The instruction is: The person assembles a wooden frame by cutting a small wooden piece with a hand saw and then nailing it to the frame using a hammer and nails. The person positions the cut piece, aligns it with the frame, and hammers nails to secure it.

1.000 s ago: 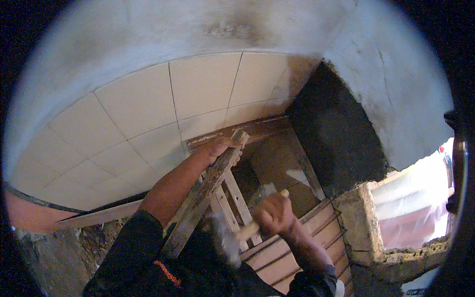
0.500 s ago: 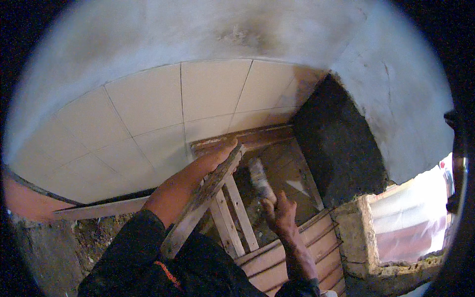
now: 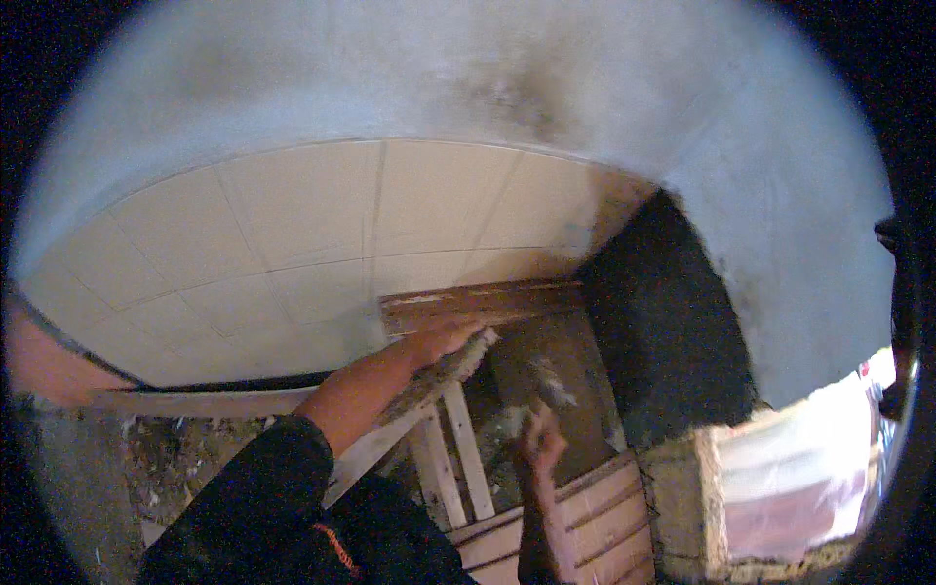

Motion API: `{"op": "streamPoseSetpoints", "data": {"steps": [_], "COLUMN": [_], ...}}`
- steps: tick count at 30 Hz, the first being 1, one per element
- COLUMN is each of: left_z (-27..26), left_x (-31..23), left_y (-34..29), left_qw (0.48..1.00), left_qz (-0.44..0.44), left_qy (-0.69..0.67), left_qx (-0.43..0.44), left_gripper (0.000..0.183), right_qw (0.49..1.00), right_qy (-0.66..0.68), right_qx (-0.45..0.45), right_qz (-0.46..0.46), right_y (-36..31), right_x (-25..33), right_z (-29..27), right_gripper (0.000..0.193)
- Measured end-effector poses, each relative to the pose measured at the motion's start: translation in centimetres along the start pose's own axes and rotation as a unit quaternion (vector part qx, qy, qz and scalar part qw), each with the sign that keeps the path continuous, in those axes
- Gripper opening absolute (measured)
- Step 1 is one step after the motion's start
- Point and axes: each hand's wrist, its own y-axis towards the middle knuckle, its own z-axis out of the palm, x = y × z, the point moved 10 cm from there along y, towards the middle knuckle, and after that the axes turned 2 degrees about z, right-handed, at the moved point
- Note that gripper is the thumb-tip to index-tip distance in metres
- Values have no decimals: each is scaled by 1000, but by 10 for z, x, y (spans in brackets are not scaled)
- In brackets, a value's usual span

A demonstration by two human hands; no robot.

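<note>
My left hand (image 3: 450, 341) grips the upper end of a long wooden board (image 3: 380, 444) that slants up from near my body. Its fingers are partly hidden behind the wood. Two narrower slats (image 3: 456, 453) run down below the board, close to that hand. My right hand (image 3: 542, 444) is closed, to the right of the slats. It holds a pale, stick-like tool (image 3: 554, 383), smeared by motion, so its kind cannot be made out. A whitish patch shows beside the right fingers, also blurred.
Ahead is a cream tiled wall (image 3: 322, 224) with a reddish-brown wooden strip (image 3: 468, 304) along its base. A dark panel (image 3: 673, 322) stands at the right. Pinkish ribbed boards (image 3: 600, 526) lie under my right forearm. A bright opening (image 3: 795, 487) is at far right.
My view has shifted, so the wall sits lower. The right hand has moved down and slightly left with the pale tool, now blurred. The left hand stays on the board's end.
</note>
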Motion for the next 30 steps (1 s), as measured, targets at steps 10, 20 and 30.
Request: {"op": "streamPoseSetpoints", "data": {"steps": [10,20,30], "left_z": [41,73,93], "left_x": [21,40,3], "left_y": [6,-4,-19], "left_qw": [979,938,948], "left_qz": [-113,-184,-87], "left_qy": [-141,-241,-195], "left_qx": [90,168,234], "left_gripper": [56,66,56], "right_qw": [947,975,987], "right_qy": [143,-153,-109], "right_qx": [198,98,100], "right_qz": [207,-125,57], "right_y": [-16,-16,-13], "right_x": [-27,43,-28], "right_z": [-6,-75,3], "right_gripper": [32,26,31]}}
